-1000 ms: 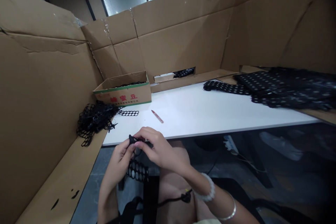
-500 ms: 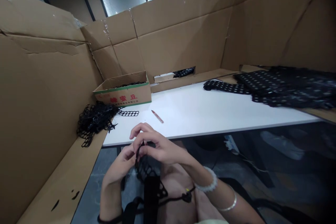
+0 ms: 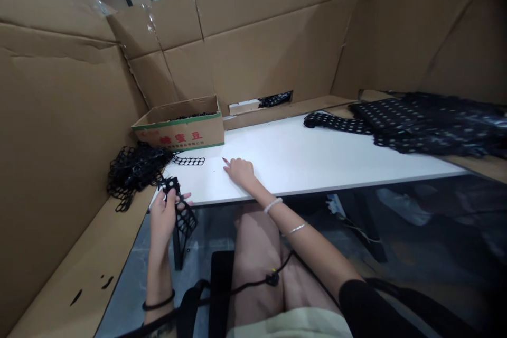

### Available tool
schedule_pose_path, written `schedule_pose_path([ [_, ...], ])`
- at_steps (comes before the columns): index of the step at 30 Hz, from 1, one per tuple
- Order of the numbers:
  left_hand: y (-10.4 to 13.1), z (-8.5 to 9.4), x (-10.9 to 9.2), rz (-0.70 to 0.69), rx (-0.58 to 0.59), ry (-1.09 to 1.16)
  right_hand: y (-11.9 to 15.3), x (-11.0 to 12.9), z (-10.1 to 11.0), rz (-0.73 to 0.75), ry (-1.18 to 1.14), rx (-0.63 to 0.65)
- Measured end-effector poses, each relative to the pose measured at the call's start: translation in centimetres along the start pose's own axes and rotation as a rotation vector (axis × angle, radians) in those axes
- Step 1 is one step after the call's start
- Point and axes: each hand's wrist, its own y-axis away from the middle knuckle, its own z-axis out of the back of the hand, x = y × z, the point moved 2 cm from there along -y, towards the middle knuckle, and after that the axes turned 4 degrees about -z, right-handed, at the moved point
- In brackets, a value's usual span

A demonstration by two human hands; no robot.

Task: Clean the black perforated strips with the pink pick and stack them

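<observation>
Near the table's front left corner my left hand (image 3: 164, 211) grips a black perforated strip (image 3: 186, 219), which hangs down past the table edge. My right hand (image 3: 241, 173) is closed over a pencil-like tool (image 3: 225, 161) on the white table (image 3: 277, 163); only its dark tip and a bit of its shaft show. Left of the hands is a tangled heap of black mesh pieces (image 3: 137, 169), and one flat strip (image 3: 192, 161) from it lies on the table.
An open cardboard box (image 3: 182, 132) holding black mesh stands at the back left. Black dotted sheets (image 3: 428, 121) are piled at the right. Tall cardboard walls (image 3: 269, 47) surround the table, with a slot at the back. Black scraps (image 3: 76, 297) lie at the lower left.
My hands have separated. My left hand moved left and up with the black strip; my right hand moved forward onto the table and took hold of the pencil-like tool. The view shifted slightly.
</observation>
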Motion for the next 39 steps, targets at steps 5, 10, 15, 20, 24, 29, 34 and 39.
schedule_pose_path([
  [5,-0.6,1.1,0.6,0.010,-0.047,0.050,-0.1,-0.3,0.1,0.064,-0.005,0.026],
  [10,-0.7,1.7,0.7,0.044,-0.053,0.171,0.5,-0.3,0.3,0.082,-0.034,-0.014],
  [15,-1.1,1.6,1.5,0.046,-0.037,0.205,1.9,1.6,0.6,0.155,-0.141,-0.078],
  [20,-1.6,0.9,3.0,0.041,0.023,-0.177,4.3,3.9,0.3,0.486,-0.280,-0.142],
  [24,-1.8,0.6,3.5,-0.053,-0.017,-0.491,5.3,4.5,0.2,0.665,-0.242,-0.125],
  [29,-1.8,0.4,3.6,-0.044,-0.006,-0.570,5.6,4.5,0.3,0.764,-0.144,-0.111],
  [34,-1.8,0.4,3.7,-0.028,0.011,-0.570,6.0,4.7,0.4,0.774,-0.052,-0.111],
  [39,-1.8,0.3,3.7,-0.074,0.071,-0.636,6.1,5.0,0.6,0.774,0.012,-0.070],
])
